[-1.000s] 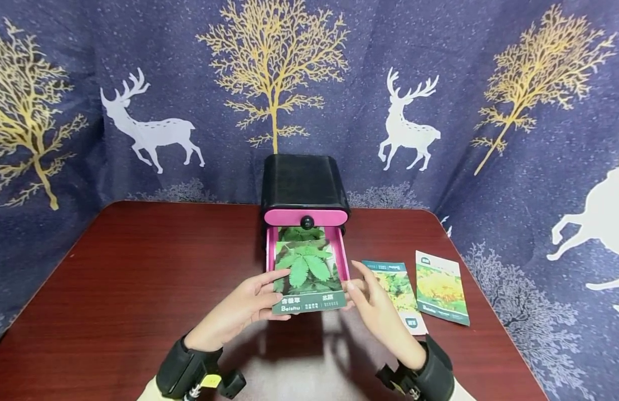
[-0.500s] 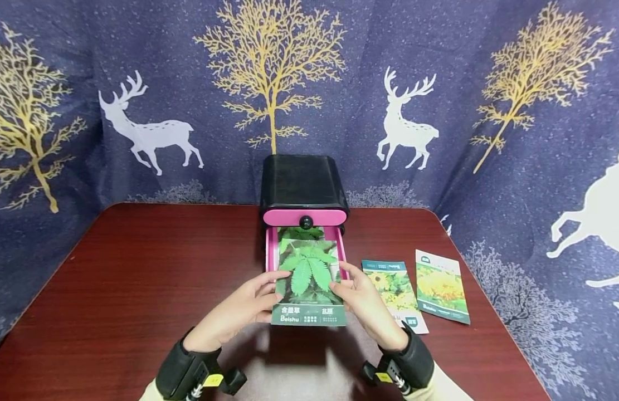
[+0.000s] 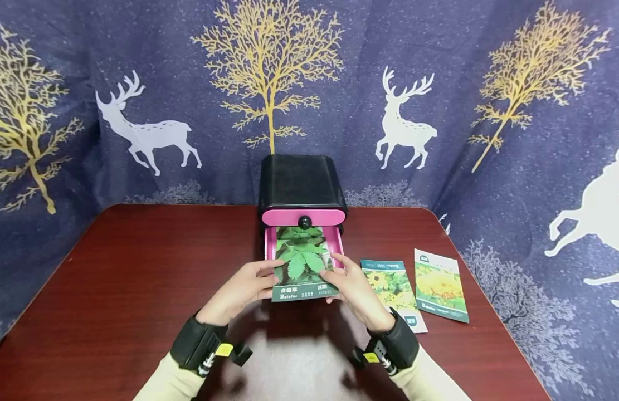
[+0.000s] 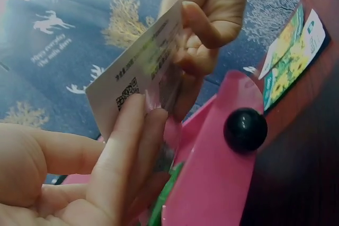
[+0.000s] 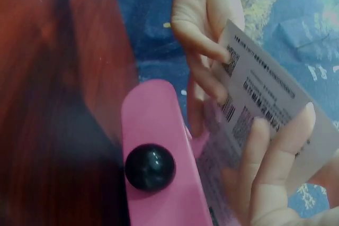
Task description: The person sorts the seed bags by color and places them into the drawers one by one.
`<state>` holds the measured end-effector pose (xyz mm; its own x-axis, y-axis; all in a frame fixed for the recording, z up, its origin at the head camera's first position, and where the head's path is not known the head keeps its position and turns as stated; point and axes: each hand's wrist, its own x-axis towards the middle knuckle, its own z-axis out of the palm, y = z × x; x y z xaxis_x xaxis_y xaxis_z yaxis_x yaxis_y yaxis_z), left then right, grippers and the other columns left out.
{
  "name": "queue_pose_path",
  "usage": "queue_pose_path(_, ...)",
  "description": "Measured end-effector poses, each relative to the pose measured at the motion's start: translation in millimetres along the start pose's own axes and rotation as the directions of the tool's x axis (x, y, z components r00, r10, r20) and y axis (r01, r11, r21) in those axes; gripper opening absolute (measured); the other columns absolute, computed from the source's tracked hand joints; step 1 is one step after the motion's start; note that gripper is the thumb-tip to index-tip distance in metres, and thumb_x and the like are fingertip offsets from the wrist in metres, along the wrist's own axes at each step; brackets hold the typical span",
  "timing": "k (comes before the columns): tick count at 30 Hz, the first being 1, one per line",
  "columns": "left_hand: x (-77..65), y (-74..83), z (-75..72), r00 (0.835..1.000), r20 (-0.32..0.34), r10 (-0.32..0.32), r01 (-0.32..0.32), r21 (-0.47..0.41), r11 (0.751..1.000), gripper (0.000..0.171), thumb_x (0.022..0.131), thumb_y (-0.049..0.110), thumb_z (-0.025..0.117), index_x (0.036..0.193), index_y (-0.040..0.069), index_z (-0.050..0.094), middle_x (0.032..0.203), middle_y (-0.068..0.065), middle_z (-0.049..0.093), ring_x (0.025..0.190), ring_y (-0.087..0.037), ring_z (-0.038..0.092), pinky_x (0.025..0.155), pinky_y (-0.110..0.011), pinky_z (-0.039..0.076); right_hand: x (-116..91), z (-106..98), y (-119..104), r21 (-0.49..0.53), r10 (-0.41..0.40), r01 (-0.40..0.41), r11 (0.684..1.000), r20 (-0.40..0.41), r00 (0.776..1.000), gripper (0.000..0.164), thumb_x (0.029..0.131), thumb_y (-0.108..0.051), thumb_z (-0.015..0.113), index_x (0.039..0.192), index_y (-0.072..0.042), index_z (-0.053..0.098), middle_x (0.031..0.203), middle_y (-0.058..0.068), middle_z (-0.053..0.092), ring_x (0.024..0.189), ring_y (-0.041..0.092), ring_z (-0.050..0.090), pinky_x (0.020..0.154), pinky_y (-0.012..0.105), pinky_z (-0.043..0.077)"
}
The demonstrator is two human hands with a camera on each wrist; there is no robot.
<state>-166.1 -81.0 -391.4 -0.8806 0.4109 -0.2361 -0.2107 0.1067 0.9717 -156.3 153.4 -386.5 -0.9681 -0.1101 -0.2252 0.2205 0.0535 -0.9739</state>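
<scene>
A green seed packet [image 3: 301,264] with a leaf picture is held by its two sides, tilted over the pulled-out pink drawer [image 3: 271,245]. My left hand [image 3: 244,287] pinches its left edge. My right hand [image 3: 356,289] pinches the right edge, thumb on the printed front. Both wrist views show the packet's pale back [image 4: 143,67] with printed codes, several fingertips lying against it. Inside the drawer, another leaf-pictured packet [image 3: 300,231] shows behind the held one. The drawer's pink front [image 5: 159,120] bears a black knob [image 5: 150,167].
A black cabinet [image 3: 302,181] stands at the back of the reddish-brown table [image 3: 154,289], its upper pink drawer [image 3: 279,218] closed. Two flower seed packets lie on the right: a yellow-flower one [image 3: 394,287] and an orange-yellow one [image 3: 441,284]. A patterned curtain [image 3: 334,117] hangs behind.
The right hand has gone from the packet's lower corner to a grip on its right side. The packet has shifted away from the body, further over the drawer.
</scene>
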Motion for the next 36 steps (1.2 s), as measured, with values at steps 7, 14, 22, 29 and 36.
queue_pose_path(7,25.1,1.6,-1.5,1.000,-0.008,-0.007,0.006,-0.055,0.998,0.044,0.092,-0.002,0.043,0.136,-0.006,0.041,0.126,-0.022,0.045,0.077,-0.006,0.055,0.068,-0.017,0.051,20,-2,-6,-0.052,0.010,-0.009,0.999,0.024,1.000,0.068,0.086,-0.007,0.059,0.144,0.000,0.025,0.131,0.026,0.049,0.097,0.024,0.063,0.068,0.042,0.057)
queue_pose_path(14,40.1,3.8,-3.6,0.998,-0.054,-0.017,0.017,0.001,1.000,0.048,0.088,-0.003,0.046,0.135,-0.005,0.043,0.109,-0.015,0.050,0.060,-0.004,0.051,0.060,-0.015,0.049,36,2,-13,-0.561,-0.134,0.087,0.823,-0.043,0.990,0.059,0.080,-0.016,0.067,0.133,0.002,0.048,0.130,0.022,0.054,0.104,0.029,0.056,0.086,0.039,0.047)
queue_pose_path(22,48.3,6.1,2.3,0.992,-0.118,0.045,-0.019,0.210,0.977,0.052,0.085,0.000,0.049,0.137,-0.006,0.041,0.136,-0.024,0.046,0.080,-0.015,0.060,0.068,-0.025,0.053,49,12,-11,-0.719,-0.257,0.173,0.674,-0.008,0.966,0.052,0.081,-0.016,0.069,0.123,0.010,0.055,0.127,0.027,0.053,0.117,0.035,0.052,0.097,0.045,0.045)
queue_pose_path(29,46.9,4.5,12.8,0.983,-0.176,0.048,0.016,0.341,0.940,0.049,0.092,0.012,0.048,0.137,-0.004,0.041,0.128,-0.022,0.053,0.078,-0.018,0.060,0.069,-0.029,0.051,47,27,2,-0.849,-0.310,0.115,0.515,-0.059,0.949,0.058,0.080,-0.029,0.073,0.121,0.009,0.056,0.130,0.028,0.039,0.097,0.034,0.061,0.080,0.043,0.053)
queue_pose_path(36,45.2,9.2,22.4,0.976,-0.179,0.128,-0.035,0.448,0.894,0.050,0.091,0.013,0.046,0.138,-0.006,0.040,0.141,-0.024,0.043,0.123,-0.033,0.048,0.105,-0.049,0.036,50,30,6,-0.919,-0.395,0.114,0.377,-0.048,0.917,0.042,0.078,-0.031,0.075,0.099,0.005,0.065,0.128,0.026,0.041,0.114,0.035,0.049,0.072,0.043,0.054)
